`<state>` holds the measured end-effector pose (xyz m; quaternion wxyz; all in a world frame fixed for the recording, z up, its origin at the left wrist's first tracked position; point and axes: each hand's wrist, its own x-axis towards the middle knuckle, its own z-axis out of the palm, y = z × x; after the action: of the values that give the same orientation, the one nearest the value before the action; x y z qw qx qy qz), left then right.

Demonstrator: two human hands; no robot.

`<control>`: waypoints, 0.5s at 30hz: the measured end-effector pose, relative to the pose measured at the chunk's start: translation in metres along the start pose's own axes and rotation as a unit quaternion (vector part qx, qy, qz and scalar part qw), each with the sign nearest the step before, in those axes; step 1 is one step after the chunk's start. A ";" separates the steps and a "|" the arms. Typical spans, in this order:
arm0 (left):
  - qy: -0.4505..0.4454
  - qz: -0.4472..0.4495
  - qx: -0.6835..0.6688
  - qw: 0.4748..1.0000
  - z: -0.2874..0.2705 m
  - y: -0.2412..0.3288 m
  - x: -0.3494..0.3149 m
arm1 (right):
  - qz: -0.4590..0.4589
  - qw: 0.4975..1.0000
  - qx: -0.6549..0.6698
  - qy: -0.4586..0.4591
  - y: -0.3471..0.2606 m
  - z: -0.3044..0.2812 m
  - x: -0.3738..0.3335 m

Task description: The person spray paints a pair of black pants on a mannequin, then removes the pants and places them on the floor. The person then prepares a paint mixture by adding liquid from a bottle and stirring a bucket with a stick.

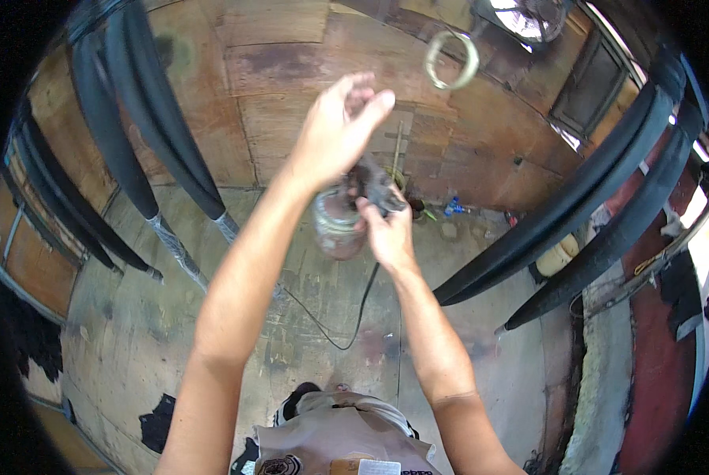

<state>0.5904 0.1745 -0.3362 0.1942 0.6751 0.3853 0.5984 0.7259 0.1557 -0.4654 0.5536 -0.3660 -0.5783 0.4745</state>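
The right hand [388, 229] grips one dark object [378, 186] toward the far edge of the scuffed floor [315, 317], beside one brownish cylinder [340, 233]; the left hand [340, 127] is raised, fingers parted; one pale ring [472, 63] hangs against patched wooden wall [291, 99]

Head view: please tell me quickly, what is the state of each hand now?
Left hand: open, raised, fingers loosely bent, nothing visible in it.
Right hand: closed on a dark object; its exact kind cannot be told.
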 end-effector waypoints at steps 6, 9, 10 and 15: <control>-0.135 -0.084 -0.053 0.986 0.040 -0.015 0.067 | -0.037 0.993 -0.027 0.108 -0.009 -0.008 0.020; -0.054 -0.025 -0.051 0.997 0.051 -0.031 0.071 | -0.063 0.993 -0.038 0.092 -0.009 -0.017 0.033; -0.053 -0.019 -0.058 0.997 0.053 -0.038 0.076 | -0.083 0.992 -0.053 0.074 -0.006 -0.026 0.042; 0.004 0.033 0.019 0.999 0.036 -0.094 0.131 | -0.217 0.969 -0.011 0.121 0.018 -0.044 0.123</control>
<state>0.5962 0.3394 -0.3251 0.1603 0.6888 0.3753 0.5992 0.7533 0.2835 -0.4493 0.7054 -0.2924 -0.5775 0.2889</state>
